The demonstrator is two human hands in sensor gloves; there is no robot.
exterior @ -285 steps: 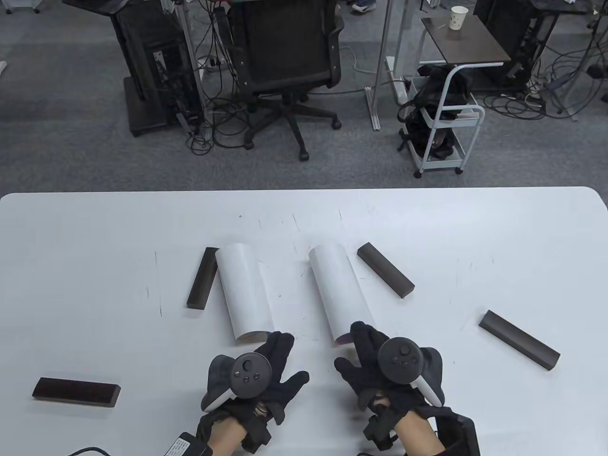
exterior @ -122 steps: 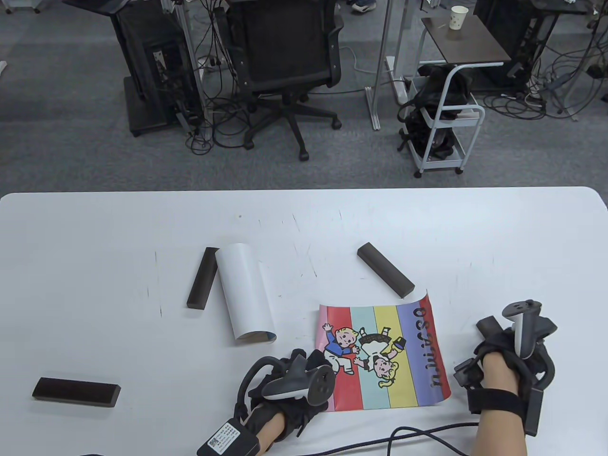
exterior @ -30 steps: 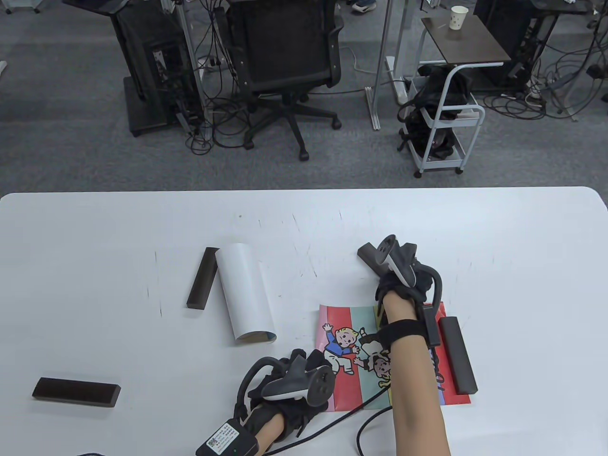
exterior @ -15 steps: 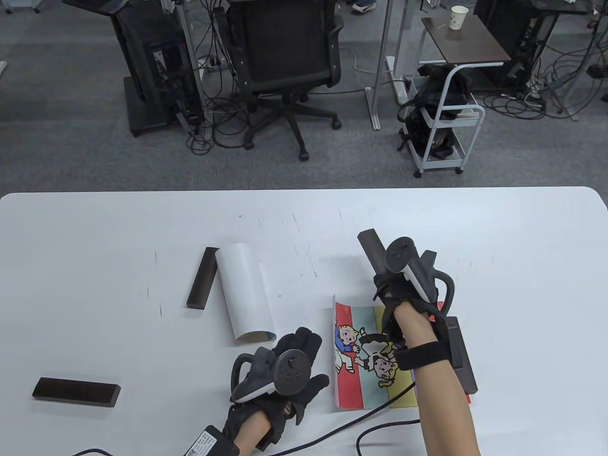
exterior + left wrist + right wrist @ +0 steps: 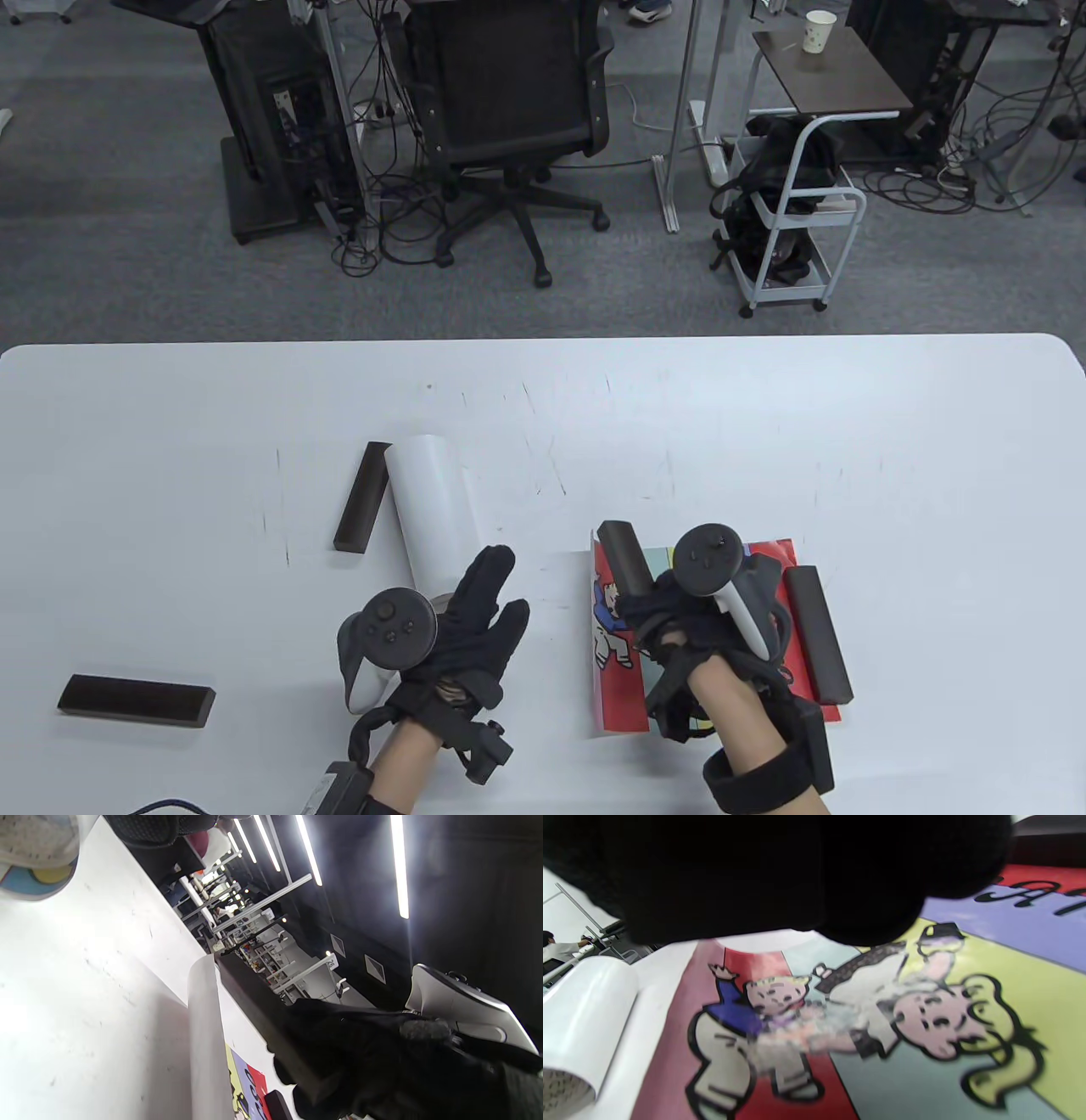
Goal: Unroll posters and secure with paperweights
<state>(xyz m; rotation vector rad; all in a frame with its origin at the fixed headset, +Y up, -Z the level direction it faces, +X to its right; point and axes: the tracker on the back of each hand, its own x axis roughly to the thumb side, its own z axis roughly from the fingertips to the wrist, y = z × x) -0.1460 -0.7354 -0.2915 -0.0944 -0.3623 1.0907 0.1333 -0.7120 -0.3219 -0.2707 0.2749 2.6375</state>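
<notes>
Poster (image 5: 619, 671) lies on the tabletop (image 5: 764, 407), right edge pinned by one paperweight (image 5: 816, 632). Risk: free left edge is curling up and could roll back if the second paperweight (image 5: 624, 556) lands off it. Right hand (image 5: 679, 624) grips that bar over the curl. Left hand (image 5: 462, 632) is empty, fingers spread, by the rolled poster (image 5: 428, 501).

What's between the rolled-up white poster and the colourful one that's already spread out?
In the table view only bare white table separates the rolled poster from the unrolled poster; the left hand reaches toward the roll's near end.
</notes>
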